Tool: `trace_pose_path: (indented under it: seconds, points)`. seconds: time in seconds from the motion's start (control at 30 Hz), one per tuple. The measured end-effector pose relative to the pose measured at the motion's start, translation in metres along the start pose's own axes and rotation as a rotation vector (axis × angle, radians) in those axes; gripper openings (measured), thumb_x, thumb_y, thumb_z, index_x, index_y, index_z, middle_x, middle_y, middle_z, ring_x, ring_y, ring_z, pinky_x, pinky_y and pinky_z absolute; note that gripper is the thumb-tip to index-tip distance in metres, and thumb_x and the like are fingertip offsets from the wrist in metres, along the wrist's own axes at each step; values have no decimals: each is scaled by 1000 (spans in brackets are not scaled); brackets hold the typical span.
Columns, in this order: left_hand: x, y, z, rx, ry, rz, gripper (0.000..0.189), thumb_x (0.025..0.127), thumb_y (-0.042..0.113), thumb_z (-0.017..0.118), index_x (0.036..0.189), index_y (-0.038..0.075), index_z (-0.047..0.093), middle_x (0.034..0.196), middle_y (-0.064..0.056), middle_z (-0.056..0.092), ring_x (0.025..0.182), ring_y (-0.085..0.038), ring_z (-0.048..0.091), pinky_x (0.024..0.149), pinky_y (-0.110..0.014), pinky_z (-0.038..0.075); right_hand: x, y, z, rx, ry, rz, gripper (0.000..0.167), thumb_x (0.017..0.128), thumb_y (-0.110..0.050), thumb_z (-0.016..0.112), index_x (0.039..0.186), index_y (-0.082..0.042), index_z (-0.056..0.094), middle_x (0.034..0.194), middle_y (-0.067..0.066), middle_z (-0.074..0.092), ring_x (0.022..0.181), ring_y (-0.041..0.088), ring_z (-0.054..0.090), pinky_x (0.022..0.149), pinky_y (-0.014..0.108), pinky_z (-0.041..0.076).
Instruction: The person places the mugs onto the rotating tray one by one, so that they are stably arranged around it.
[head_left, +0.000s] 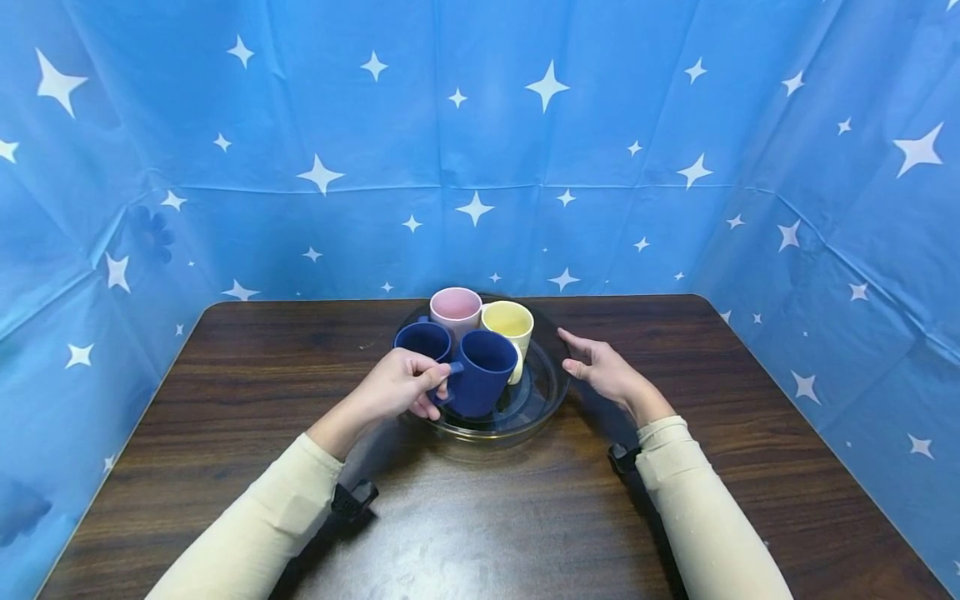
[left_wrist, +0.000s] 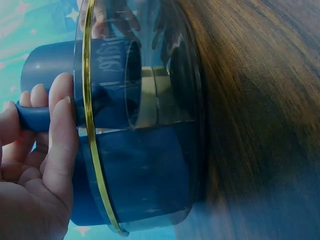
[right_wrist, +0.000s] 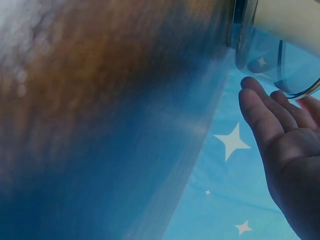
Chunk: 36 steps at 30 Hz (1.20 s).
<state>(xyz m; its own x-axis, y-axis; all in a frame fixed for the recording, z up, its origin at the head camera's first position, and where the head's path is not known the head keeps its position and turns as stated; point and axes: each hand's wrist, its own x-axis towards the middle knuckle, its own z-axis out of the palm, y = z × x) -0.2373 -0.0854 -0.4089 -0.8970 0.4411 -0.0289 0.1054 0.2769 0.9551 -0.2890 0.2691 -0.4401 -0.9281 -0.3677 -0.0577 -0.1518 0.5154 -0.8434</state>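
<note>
My left hand (head_left: 401,383) pinches the handle of a dark blue mug (head_left: 483,387) at the front of a clear glass bowl (head_left: 480,435) with a gold rim. In the left wrist view, fingers and thumb close round that blue handle (left_wrist: 34,118). Behind it in the bowl stand a second blue mug (head_left: 420,337), a pink mug (head_left: 456,305) and a yellow mug (head_left: 510,321). At the bowl's right side is my right hand (head_left: 609,372), fingers extended beside the rim. The right wrist view shows its fingertips close to the glass; contact is hard to tell.
A dark wooden table (head_left: 465,517) carries the bowl, which sits near its back edge. Blue curtains (head_left: 420,133) with white stars hang behind and along both sides. Each wrist wears a black camera mount (head_left: 354,500).
</note>
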Motion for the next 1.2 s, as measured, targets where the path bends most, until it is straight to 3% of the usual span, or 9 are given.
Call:
trace_pose_path:
  seconds: [0.5, 0.73, 0.83, 1.03, 1.1, 1.2]
  points:
    - [-2, 2, 8, 72, 16, -42, 42, 107, 24, 56, 78, -3, 70, 67, -4, 65, 51, -15, 67, 60, -47, 61, -3, -3, 0, -8, -1, 12, 59, 106, -6, 51, 160, -7, 28, 166, 19, 21, 152, 41, 17, 118, 60, 24]
    - [-2, 2, 9, 115, 40, -50, 40, 105, 28, 59, 80, -1, 71, 72, -13, 68, 52, -15, 67, 61, -45, 61, -3, -3, 0, -12, 4, 21, 60, 106, -7, 52, 160, -7, 27, 166, 19, 21, 152, 41, 17, 118, 59, 25]
    - [-3, 4, 9, 161, 46, -14, 35, 102, 26, 64, 81, 0, 72, 74, -14, 69, 53, -15, 68, 58, -40, 61, -3, -4, 1, -10, 4, 16, 60, 106, -7, 52, 160, -7, 27, 166, 20, 21, 151, 42, 19, 117, 59, 26]
    - [-6, 7, 9, 328, 85, 91, 24, 98, 23, 70, 86, 4, 76, 69, -5, 68, 54, -16, 67, 54, -32, 57, -4, -4, 1, -11, 1, 19, 61, 105, -8, 53, 160, -7, 26, 166, 21, 20, 152, 41, 17, 117, 59, 25]
    - [-7, 7, 9, 417, 119, 134, 24, 98, 24, 69, 86, 5, 76, 64, 0, 66, 53, -13, 66, 52, -28, 54, -4, -3, 1, -11, -3, 22, 61, 105, -9, 53, 160, -7, 26, 166, 20, 20, 152, 41, 17, 117, 59, 25]
    - [-8, 4, 11, 614, 191, 260, 26, 98, 25, 69, 80, 7, 74, 60, 4, 60, 53, -9, 59, 52, -28, 48, -4, -4, 1, -18, -8, 16, 61, 106, -9, 52, 161, -6, 26, 166, 22, 19, 151, 42, 18, 117, 60, 26]
